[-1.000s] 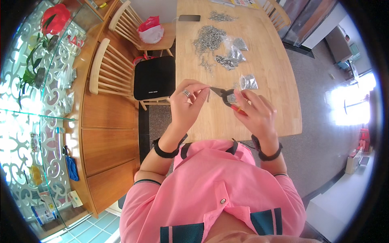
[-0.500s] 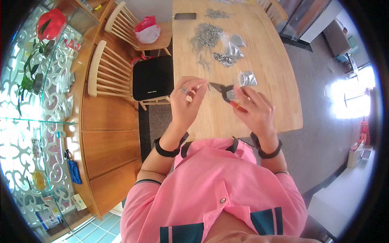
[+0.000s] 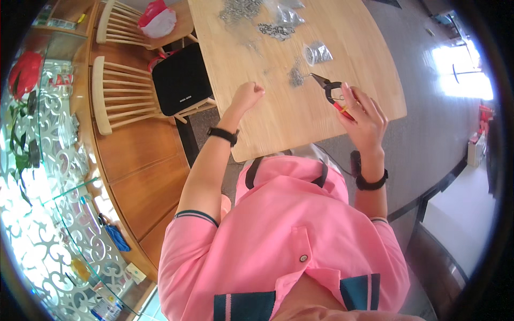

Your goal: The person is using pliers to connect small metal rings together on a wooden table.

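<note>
My right hand [image 3: 367,115] grips needle-nose pliers [image 3: 333,90] with dark jaws and red-and-yellow handles. Their tip points left, at a small heap of fine silvery metal pieces [image 3: 296,77] on the wooden table; whether the jaws hold a piece is too small to tell. Farther left, over the table's near left part, my left hand [image 3: 248,97] is closed with its fingers curled in. What it holds, if anything, is hidden. Just above the small heap lies a clear bag of small metal parts [image 3: 318,53].
Toward the far side of the table [image 3: 267,123] lie a large pile of metal rings [image 3: 241,9], darker ring-like pieces [image 3: 276,31] and more clear bags [image 3: 286,15]. Left of the table stand wooden chairs, one with a black cushion [image 3: 182,78], another bearing a red-and-white bag [image 3: 157,20].
My hands have moved apart: the right one with the pliers went right, its tip now by the small heap. My left hand shifted slightly, its fingers now curled in. The view has shifted too.
</note>
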Available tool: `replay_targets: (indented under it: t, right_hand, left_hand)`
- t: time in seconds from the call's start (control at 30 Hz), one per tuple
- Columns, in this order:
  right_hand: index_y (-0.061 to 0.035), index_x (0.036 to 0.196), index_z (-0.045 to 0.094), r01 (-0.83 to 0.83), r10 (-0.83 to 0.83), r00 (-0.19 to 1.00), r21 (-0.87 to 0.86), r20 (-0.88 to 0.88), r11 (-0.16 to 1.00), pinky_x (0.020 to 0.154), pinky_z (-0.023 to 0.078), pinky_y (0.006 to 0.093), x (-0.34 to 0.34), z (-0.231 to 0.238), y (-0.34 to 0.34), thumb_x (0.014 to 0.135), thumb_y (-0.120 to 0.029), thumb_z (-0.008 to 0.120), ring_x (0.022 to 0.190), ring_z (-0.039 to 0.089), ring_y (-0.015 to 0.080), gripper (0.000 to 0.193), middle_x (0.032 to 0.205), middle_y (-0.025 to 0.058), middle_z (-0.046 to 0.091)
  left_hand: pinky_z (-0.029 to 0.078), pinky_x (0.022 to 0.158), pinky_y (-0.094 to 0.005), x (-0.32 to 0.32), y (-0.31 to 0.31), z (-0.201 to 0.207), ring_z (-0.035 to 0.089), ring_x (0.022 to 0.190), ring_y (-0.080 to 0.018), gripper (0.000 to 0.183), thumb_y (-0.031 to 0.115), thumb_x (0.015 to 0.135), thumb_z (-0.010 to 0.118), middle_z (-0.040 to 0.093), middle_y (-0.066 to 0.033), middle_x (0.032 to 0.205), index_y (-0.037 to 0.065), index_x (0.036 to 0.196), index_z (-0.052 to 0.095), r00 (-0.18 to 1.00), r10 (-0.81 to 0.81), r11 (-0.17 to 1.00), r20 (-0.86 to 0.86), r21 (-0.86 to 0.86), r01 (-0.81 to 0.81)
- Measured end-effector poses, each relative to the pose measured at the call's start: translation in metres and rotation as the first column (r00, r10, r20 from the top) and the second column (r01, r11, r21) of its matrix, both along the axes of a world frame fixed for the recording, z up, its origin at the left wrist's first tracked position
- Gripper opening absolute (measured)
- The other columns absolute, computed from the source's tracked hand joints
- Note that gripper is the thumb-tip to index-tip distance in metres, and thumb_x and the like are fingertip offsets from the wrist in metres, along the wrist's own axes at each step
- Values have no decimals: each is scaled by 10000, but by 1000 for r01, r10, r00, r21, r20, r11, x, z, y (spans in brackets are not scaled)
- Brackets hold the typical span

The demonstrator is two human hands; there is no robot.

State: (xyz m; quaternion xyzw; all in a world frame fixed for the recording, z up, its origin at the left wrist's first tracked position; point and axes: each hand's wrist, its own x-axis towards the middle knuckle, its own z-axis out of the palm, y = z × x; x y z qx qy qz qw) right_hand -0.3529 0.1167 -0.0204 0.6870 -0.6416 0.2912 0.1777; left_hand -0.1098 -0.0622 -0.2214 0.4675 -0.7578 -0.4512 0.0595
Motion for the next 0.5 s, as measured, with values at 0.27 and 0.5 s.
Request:
replay_targets:
  t: [0.27, 0.5]
  right_hand:
    - [-169, 1148, 686, 205, -203, 979, 92, -28, 974, 676, 543, 295, -13, -6, 58, 581, -47, 779, 772, 655, 181, 587, 978, 26, 668]
    - [-164, 1144, 685, 321, -317, 947, 152, -48, 935, 680, 543, 293, -10, -4, 82, 589, -47, 774, 785, 659, 178, 574, 988, 21, 670]
  left_hand:
    - [523, 669, -347, -54, -20, -40, 669, 731, -237, 204, 264, 732, 748, 697, -91, 785, 74, 787, 697, 986, 164, 983, -41, -77, -167]
    - [521, 690, -355, -91, 3, -53, 667, 758, -241, 247, 276, 701, 790, 697, -90, 828, 79, 798, 678, 995, -42, 995, -94, -99, 33]
